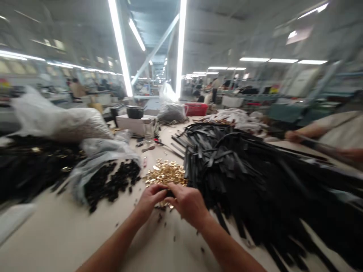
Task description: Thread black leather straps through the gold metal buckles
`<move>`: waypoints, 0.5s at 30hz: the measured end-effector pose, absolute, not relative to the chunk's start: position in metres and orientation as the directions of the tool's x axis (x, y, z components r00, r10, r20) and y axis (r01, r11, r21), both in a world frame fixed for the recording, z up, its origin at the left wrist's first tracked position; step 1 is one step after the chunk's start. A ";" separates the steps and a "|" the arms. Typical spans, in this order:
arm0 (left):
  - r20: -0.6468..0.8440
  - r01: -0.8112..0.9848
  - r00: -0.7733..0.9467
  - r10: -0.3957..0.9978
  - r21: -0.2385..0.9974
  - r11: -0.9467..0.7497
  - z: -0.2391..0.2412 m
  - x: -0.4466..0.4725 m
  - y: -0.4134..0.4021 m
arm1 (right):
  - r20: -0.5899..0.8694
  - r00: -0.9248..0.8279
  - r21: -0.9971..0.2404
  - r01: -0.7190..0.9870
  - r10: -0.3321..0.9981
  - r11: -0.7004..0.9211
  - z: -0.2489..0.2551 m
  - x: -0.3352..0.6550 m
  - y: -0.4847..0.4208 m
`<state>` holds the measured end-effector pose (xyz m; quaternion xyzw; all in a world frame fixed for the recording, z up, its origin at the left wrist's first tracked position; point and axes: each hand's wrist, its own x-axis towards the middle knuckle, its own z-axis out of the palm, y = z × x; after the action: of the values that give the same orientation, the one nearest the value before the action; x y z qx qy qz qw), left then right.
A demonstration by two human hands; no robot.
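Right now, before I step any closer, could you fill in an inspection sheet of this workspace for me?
Surface: pale table, with small dark bits scattered at the near side.
Work things: pile of gold-coloured pieces in the middle; black strips heaped to the right; open plastic bag with small black pieces to the left.
Clutter: clear jar and black bowl farther back.
Hands: left hand and right hand meet at a dark piece; exact grip unclear.
Cables: nothing seen that is clearly a cable.
Surroundings: bright tube lights overhead; another person's arm at right; background blurred.
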<state>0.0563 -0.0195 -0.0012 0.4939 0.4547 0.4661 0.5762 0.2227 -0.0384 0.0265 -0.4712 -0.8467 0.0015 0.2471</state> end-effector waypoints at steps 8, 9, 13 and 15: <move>-0.084 -0.326 0.171 0.982 0.935 0.137 -0.014 0.058 -0.013 | 0.454 -0.488 -0.153 0.781 0.746 0.605 0.007 0.224 -0.027; -0.079 -0.326 0.175 0.981 0.936 0.133 -0.015 0.058 -0.014 | 0.452 -0.488 -0.145 0.786 0.747 0.601 0.007 0.224 -0.028; -0.025 -0.300 0.152 0.988 0.951 0.070 -0.019 0.060 -0.011 | 0.441 -0.477 -0.133 0.803 0.760 0.581 0.009 0.222 -0.029; -0.007 -0.296 0.145 0.989 0.954 0.050 -0.022 0.061 -0.010 | 0.421 -0.473 -0.146 0.807 0.774 0.572 0.009 0.221 -0.028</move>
<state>0.0612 -0.0099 -0.0217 0.4458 0.3890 0.5257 0.6113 0.2214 -0.0275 0.0093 -0.4612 -0.8573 -0.0362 0.2258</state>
